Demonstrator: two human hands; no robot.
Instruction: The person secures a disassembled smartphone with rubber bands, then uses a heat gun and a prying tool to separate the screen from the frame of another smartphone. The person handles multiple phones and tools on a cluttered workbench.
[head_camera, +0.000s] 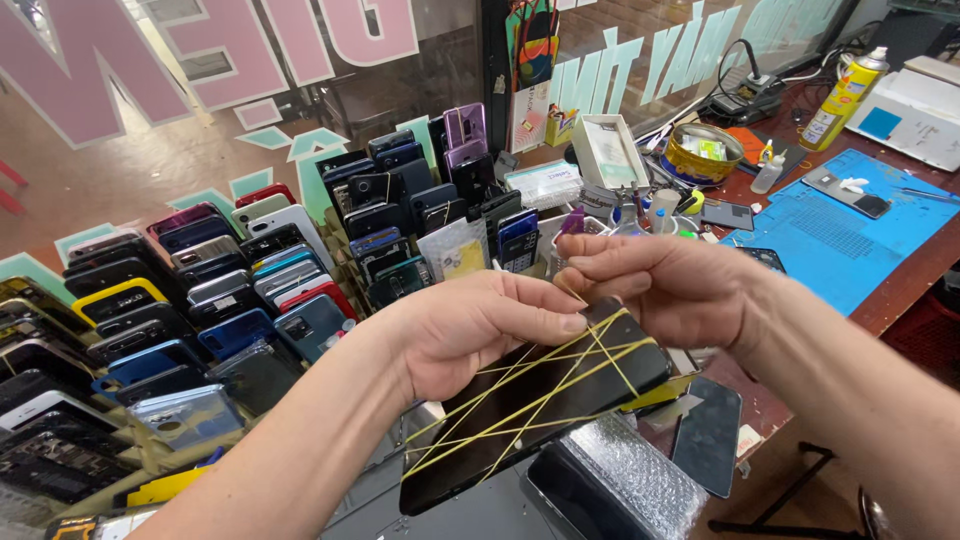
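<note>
Above a cluttered bench (905, 285), black phone (535, 400) criss-crossed with yellow rubber bands (560, 375), left hand (470, 330) gripping it, right hand (665, 285) pinching one band

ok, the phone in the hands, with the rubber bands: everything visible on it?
The phone is a black glossy slab with a dark, blank face, held tilted above the bench. Thin yellow rubber bands cross it several ways. The left hand grips its upper edge; the right hand pinches a band at its top corner. A yellow strip shows under its right end.

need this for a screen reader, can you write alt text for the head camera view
Two bare hands, left hand and right hand, hold a dark phone wrapped in crossed yellow rubber bands. Rows of used phones fill racks behind; a blue mat lies right.
</note>
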